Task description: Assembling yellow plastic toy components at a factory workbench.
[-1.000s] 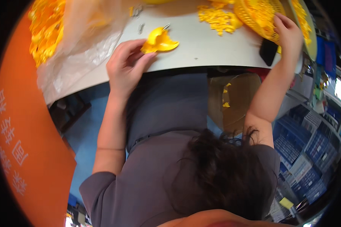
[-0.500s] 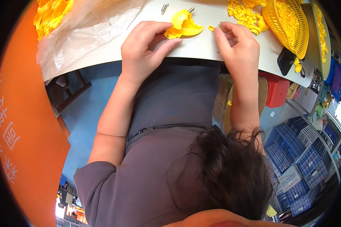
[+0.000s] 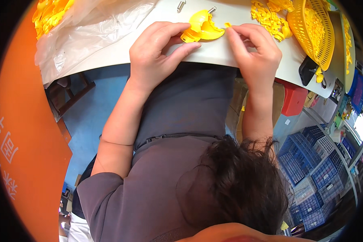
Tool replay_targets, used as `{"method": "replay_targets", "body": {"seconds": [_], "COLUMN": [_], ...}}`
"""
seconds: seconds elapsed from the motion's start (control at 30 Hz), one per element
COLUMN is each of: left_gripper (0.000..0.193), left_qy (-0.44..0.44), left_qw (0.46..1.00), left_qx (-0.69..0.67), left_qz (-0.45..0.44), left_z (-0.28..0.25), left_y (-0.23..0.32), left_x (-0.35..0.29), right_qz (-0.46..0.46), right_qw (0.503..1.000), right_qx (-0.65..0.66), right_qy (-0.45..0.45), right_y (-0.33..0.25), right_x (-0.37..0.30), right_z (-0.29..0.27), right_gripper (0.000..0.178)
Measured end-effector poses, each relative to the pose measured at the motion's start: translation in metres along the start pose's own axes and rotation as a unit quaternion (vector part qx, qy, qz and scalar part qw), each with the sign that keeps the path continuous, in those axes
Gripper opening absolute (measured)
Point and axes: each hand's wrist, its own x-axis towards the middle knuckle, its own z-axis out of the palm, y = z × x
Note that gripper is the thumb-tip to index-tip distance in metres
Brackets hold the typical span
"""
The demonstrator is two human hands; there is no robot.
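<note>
Head view: the left hand is resting on the near edge of the white table, fingers curled, with thumb and forefinger closing narrowly on the near rim of the yellow shell part. The shell part is lying on the table top directly ahead of that grip, its hollow side facing up and its far edge tilting away from the fingers.

The right hand is working just to the right of the shell part. Its thumb and forefinger are pinching tightly on a small yellow piece, which is sitting at the fingertips and just beside the right edge of the shell part; whether the two pieces are touching cannot be told.

Beyond the left-hand grip, two small metal pins are lying on the table. To the left of that hand, a clear plastic bag is spreading over the table. To the right of and beyond the right hand, a heap of loose yellow parts is lying on the table, and further right a yellow mesh basket is standing tilted. Below the table edge, blue crates are standing on the floor.
</note>
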Motion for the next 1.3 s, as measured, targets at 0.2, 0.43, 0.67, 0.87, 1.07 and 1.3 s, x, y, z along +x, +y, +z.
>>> {"method": "replay_targets", "body": {"seconds": [0.2,0.43,0.67,0.87,1.07,1.3], "left_gripper": [0.033,0.032,0.031,0.030,0.033,0.032], "left_qy": [-0.005,-0.008,-0.013,-0.012,0.003,-0.005], "left_qw": [1.000,1.000,1.000,0.999,0.999,0.996], "left_qx": [-0.003,-0.008,-0.011,-0.032,-0.041,-0.064], "left_qz": [-0.003,-0.008,0.005,-0.024,-0.023,-0.067], "left_z": [-0.001,-0.003,-0.003,-0.006,-0.003,-0.006], "left_y": [0.002,0.002,0.001,0.001,0.000,0.003], "left_x": [0.001,0.000,0.001,0.000,0.000,-0.003], "right_qz": [-0.080,-0.128,-0.131,-0.139,-0.149,-0.140], "right_qw": [0.996,0.990,0.989,0.985,0.981,0.982], "right_qx": [-0.013,-0.035,-0.035,0.054,0.028,0.022], "right_qy": [0.044,0.050,0.051,-0.087,-0.122,-0.128], "right_y": [0.003,0.009,0.009,0.022,0.020,0.012], "right_x": [0.000,0.000,0.000,0.018,0.019,0.005], "right_z": [0.022,0.028,0.027,0.010,0.001,0.004], "right_gripper": [0.010,0.010,0.012,0.013,0.015,0.023]}}
